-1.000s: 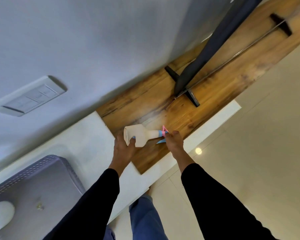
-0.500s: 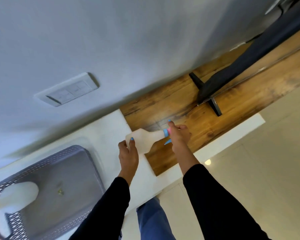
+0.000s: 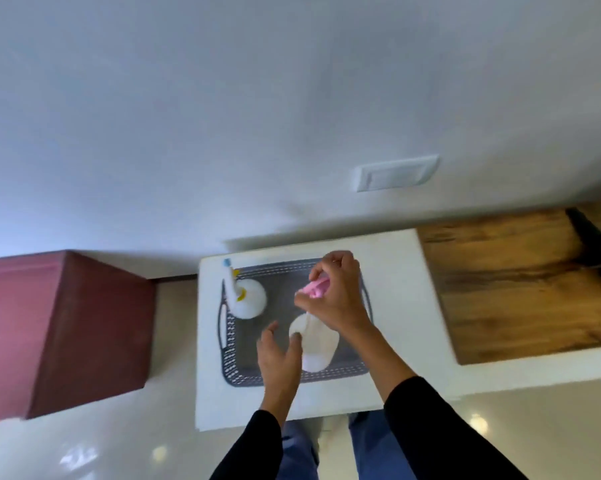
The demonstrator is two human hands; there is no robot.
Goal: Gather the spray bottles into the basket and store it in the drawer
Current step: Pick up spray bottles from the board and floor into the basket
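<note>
A grey perforated basket (image 3: pixel 347 370) sits on the white counter (image 3: pixel 392 251). A white spray bottle with a pink trigger head (image 3: pixel 318 344) hangs inside the basket's right half. My right hand (image 3: pixel 337 296) is shut on its pink head. My left hand (image 3: pixel 278 355) is beside the bottle's body with fingers spread, one fingertip touching it. A second white spray bottle with a yellow and blue head (image 3: pixel 247 296) stands in the basket's left end. The picture is blurred by motion.
A wooden board (image 3: pixel 521 282) covers the counter to the right, with a dark stand (image 3: pixel 593 237) on it. A dark red cabinet (image 3: pixel 60 330) stands to the left. A wall switch plate (image 3: pixel 394 173) is above the counter. Glossy floor lies below.
Both hands carried the pink-headed bottle left from over the wooden board into the basket. It turned from lying sideways to upright. My left hand let go of its body.
</note>
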